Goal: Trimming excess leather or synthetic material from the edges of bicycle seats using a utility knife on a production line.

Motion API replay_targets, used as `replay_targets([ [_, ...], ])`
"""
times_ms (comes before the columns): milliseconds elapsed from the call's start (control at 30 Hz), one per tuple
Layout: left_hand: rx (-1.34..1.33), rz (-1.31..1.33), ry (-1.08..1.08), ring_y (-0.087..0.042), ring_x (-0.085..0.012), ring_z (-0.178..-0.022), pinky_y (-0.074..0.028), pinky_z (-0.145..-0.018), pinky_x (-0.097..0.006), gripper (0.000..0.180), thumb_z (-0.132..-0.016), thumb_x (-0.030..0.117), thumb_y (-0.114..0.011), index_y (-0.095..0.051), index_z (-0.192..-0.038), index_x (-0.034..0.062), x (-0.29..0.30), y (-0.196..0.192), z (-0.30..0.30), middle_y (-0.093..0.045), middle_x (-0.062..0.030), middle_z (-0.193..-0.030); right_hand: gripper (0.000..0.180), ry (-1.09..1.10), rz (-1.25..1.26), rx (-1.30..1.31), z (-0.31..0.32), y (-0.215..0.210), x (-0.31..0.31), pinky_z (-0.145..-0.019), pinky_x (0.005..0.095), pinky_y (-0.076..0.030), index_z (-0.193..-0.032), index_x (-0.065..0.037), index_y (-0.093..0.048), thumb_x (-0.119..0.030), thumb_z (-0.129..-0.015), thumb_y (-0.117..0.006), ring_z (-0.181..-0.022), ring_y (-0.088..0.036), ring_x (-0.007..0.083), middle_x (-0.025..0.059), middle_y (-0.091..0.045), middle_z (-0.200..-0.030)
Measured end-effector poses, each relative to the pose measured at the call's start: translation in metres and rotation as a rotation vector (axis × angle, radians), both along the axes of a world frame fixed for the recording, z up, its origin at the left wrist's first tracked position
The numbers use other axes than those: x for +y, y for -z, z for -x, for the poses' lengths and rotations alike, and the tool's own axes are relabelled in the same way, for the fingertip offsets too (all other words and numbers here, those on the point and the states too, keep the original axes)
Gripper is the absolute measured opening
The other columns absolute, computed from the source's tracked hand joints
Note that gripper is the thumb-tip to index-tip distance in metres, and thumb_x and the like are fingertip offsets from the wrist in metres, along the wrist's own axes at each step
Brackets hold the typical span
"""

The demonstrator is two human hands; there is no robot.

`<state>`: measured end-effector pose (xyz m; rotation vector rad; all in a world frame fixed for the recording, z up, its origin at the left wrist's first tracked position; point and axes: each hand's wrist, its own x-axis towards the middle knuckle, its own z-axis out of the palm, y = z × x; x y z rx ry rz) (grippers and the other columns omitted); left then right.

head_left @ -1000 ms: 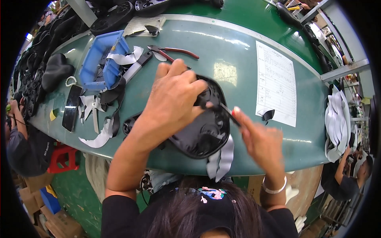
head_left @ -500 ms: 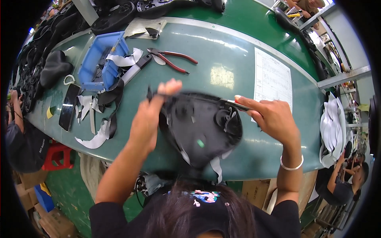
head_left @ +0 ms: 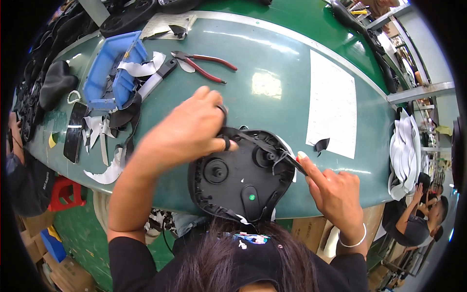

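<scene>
A black seat shell, like a saddle underside, lies at the table's near edge. Round bosses and a green dot show inside it, and pieces of white and black covering show along its rim. My left hand is closed over its far left edge, gripping a black strip that loops by the fingers and runs across the shell. At the shell's right rim my right hand holds a slim dark cutting tool, its tip against the strip's end; the exact kind is hard to make out.
Red-handled cutting pliers lie beyond my left hand. A blue bin, a box cutter, a phone and white scraps sit to the left. A paper sheet with a black scrap lies right. Co-workers sit at both sides.
My left hand has moved from the shell's left edge and now holds the black strip across it. The shell has turned and come nearer; my right hand has moved down with it.
</scene>
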<state>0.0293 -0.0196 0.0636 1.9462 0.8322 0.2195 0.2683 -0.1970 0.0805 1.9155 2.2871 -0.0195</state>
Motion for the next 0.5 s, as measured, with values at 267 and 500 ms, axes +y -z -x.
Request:
replay_targets([
  [267, -0.841, 0.509, -0.283, -0.043, -0.0129, -0.050, -0.047, -0.057, -0.029, 0.028, -0.097, 0.027, -0.049, -0.056, -0.097, -0.0001, -0.018, 0.009, -0.059, -0.047, -0.0034, -0.064, 0.057, -0.027, -0.009, 0.094, -0.013, 0.014, -0.022, -0.045, 0.0352, -0.033, -0.132, -0.018, -0.052, -0.012, -0.077, -0.066, -0.043, -0.044, 0.0238, 0.0038, -0.045, -0.053],
  [500, -1.300, 0.529, -0.396, -0.030, -0.0064, -0.052, -0.026, -0.048, -0.024, 0.025, -0.096, 0.021, -0.048, -0.047, -0.077, 0.0056, -0.025, -0.031, -0.054, -0.035, 0.0009, -0.062, 0.054, 0.403, -0.049, 0.640, 0.012, 0.046, -0.077, -0.046, 0.0412, -0.044, -0.138, -0.013, -0.041, -0.016, -0.086, -0.059, -0.050, -0.058, 0.0314, 0.0127, -0.061, -0.065],
])
